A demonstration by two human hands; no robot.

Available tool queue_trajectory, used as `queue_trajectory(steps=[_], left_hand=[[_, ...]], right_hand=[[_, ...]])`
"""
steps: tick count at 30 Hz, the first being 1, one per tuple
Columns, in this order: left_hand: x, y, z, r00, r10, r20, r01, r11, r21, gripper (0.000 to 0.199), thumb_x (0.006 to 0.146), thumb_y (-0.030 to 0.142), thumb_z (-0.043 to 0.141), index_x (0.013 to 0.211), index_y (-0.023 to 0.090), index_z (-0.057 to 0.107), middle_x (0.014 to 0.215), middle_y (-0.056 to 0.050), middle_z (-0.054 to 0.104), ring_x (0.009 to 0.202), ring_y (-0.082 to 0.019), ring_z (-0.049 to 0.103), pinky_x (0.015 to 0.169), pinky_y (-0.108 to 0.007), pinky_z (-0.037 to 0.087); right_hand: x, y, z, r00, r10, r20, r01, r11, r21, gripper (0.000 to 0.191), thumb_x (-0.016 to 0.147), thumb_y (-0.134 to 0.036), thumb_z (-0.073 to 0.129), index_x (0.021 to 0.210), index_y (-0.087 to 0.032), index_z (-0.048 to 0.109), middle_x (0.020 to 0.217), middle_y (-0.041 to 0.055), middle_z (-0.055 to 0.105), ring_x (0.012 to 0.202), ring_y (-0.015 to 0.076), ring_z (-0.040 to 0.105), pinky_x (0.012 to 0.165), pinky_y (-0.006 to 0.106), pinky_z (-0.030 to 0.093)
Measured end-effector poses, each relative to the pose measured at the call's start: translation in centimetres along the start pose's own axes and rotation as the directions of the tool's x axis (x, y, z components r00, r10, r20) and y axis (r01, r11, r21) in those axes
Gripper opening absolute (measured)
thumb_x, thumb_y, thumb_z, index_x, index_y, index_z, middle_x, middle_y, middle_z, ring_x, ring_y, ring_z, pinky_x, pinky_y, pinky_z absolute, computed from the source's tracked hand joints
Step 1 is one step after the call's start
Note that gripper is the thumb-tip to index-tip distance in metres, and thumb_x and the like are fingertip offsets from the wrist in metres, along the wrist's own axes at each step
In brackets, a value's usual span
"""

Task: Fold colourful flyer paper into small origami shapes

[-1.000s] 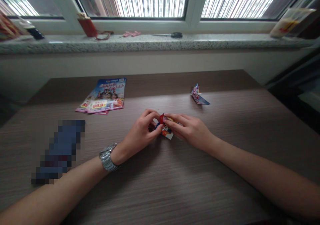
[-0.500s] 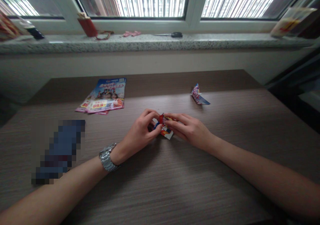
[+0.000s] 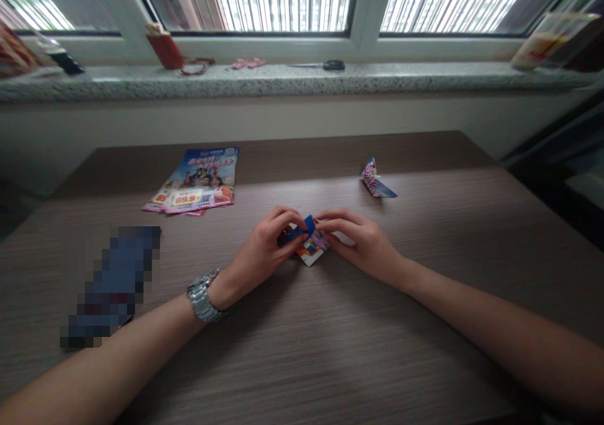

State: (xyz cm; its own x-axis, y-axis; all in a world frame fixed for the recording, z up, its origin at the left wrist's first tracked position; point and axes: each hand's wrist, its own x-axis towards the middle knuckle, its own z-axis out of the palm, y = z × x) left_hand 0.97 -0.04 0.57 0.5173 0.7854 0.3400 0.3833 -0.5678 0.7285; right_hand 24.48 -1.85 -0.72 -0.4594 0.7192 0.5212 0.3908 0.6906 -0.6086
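Between my hands, low over the wooden table [image 3: 302, 343], is a small piece of folded colourful paper [image 3: 312, 246] with a blue flap at its top and a white corner pointing toward me. My left hand [image 3: 274, 237], with a metal watch [image 3: 206, 296] on the wrist, pinches the paper's left side between thumb and fingers. On the other side, my right hand [image 3: 355, 239] grips the paper's right edge with its fingertips, thumb underneath. Parts of the paper are hidden behind the fingers. Beyond my right hand lies a folded paper figure [image 3: 376, 180] in printed paper.
Several printed flyers [image 3: 198, 183] lie stacked at the back left. A pixelated dark blue object [image 3: 116, 283] rests beside my left forearm. On the granite sill [image 3: 264, 84] are a red container [image 3: 165, 49], pink pieces [image 3: 248, 63] and scissors [image 3: 330, 65].
The folded paper has turned between my fingers: its blue flap now shows at the top, where red showed before. My right fingers have shifted slightly, opening a gap above the thumb.
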Motion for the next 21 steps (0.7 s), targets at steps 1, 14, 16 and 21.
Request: queue_trajectory(steps=[1, 14, 16, 21], left_hand=[[0.0, -0.1, 0.0, 1.000, 0.002, -0.001, -0.002, 1.000, -0.007, 0.006, 0.095, 0.017, 0.065, 0.100, 0.020, 0.065, 0.106, -0.003, 0.061, 0.098, -0.015, 0.062, 0.088, -0.028, 0.052], [0.0, -0.1, 0.2, 0.998, 0.041, 0.040, -0.039, 0.997, -0.060, 0.006, 0.097, 0.021, 0.064, 0.103, 0.020, 0.064, 0.106, -0.004, 0.062, 0.095, -0.015, 0.062, 0.082, -0.027, 0.054], [0.0, -0.1, 0.2, 0.999, 0.036, 0.041, -0.034, 0.998, -0.050, 0.007, 0.097, 0.021, 0.063, 0.104, 0.020, 0.064, 0.106, -0.005, 0.063, 0.094, -0.015, 0.062, 0.081, -0.027, 0.054], [-0.1, 0.0, 0.2, 0.999, 0.007, 0.038, -0.006, 1.000, -0.021, 0.012, 0.095, 0.021, 0.065, 0.107, 0.020, 0.065, 0.109, -0.005, 0.061, 0.093, -0.014, 0.063, 0.079, -0.026, 0.056]], right_hand=[[0.1, -0.1, 0.0, 0.999, 0.045, -0.023, -0.044, 0.998, 0.036, 0.023, 0.099, -0.018, 0.057, 0.120, -0.025, 0.065, 0.119, 0.0082, 0.068, 0.108, 0.0198, 0.068, 0.096, 0.039, 0.058], [0.4, 0.4, 0.3, 0.889, 0.447, 0.100, -0.457, 0.852, 0.256, 0.022, 0.093, -0.039, 0.068, 0.101, -0.019, 0.071, 0.081, 0.0017, 0.070, 0.069, 0.0150, 0.061, 0.062, 0.028, 0.049], [0.3, 0.6, 0.4, 0.881, 0.459, 0.118, -0.472, 0.828, 0.304, 0.023, 0.092, -0.040, 0.068, 0.099, -0.019, 0.071, 0.083, 0.0026, 0.072, 0.071, 0.0158, 0.063, 0.065, 0.028, 0.051], [0.4, 0.9, 0.5, 0.866, 0.485, 0.123, -0.494, 0.788, 0.368, 0.022, 0.090, -0.039, 0.069, 0.095, -0.018, 0.069, 0.082, 0.0029, 0.072, 0.073, 0.0161, 0.065, 0.066, 0.028, 0.052]])
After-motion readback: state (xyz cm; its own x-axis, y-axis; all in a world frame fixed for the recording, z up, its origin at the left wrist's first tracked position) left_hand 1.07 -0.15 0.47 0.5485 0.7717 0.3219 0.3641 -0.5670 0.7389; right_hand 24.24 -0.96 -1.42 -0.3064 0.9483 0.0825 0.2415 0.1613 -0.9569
